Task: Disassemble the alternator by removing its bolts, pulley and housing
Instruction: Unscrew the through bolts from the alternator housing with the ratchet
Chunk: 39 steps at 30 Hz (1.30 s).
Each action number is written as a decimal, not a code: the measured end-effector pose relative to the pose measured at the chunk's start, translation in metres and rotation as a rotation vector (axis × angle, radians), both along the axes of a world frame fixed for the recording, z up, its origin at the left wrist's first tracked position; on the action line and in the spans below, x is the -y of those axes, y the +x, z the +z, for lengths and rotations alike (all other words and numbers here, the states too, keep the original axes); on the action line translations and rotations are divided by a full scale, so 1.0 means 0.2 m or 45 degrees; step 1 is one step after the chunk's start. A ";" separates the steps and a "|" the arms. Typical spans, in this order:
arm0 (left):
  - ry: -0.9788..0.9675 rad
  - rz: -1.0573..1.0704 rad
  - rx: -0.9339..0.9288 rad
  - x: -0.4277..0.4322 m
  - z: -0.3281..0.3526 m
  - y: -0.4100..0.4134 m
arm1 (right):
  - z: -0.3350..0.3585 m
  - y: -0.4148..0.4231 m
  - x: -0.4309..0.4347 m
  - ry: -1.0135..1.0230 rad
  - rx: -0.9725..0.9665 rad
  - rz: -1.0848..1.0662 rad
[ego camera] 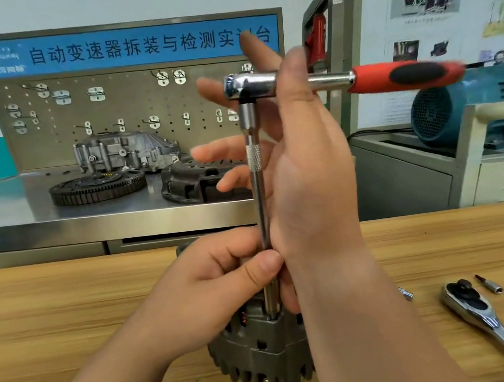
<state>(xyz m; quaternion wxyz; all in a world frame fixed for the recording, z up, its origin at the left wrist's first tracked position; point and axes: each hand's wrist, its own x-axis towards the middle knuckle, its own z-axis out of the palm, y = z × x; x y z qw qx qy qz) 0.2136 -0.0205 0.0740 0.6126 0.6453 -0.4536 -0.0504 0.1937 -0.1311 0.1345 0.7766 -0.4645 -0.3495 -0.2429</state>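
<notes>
Step in hand, by judgement: bolt removal, with the housing still assembled. Left hand pinches the extension bar low down, thumb and curled fingers round it. Right hand is spread, fingers straight, thumb laid across the neck of the ratchet; no firm grip evident. Alternator stands directly beneath both hands, the bar's tip meeting its top edge. Next move calls for a closed grip on the handle and a steady swing.

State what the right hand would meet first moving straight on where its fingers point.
Likely nothing near: the right hand reaches left past the extension bar; beyond stands the steel bench, depth unclear.
</notes>
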 end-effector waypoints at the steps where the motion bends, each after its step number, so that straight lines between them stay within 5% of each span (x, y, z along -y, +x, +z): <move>1: -0.003 -0.004 0.005 0.00 0.00 0.00 | 0.00 -0.01 -0.01 -0.022 0.061 -0.075; 7: -0.008 0.030 0.058 0.00 -0.01 0.01 | 0.01 -0.02 -0.02 -0.031 0.230 -0.273; 15: -0.005 0.000 0.042 0.00 0.01 0.00 | 0.01 -0.02 -0.01 0.043 -0.040 0.019; 18: -0.011 -0.016 0.031 0.00 0.01 0.00 | 0.01 -0.02 -0.01 0.039 -0.073 -0.064; 25: 0.016 0.043 0.086 0.01 0.01 0.00 | 0.02 -0.03 -0.04 -0.033 0.328 -0.430; 34: 0.025 -0.013 0.004 0.00 0.00 0.01 | 0.02 -0.01 0.00 0.122 -0.075 0.074; 39: 0.058 0.006 0.026 -0.01 0.00 0.02 | 0.01 -0.02 -0.01 0.012 0.018 -0.116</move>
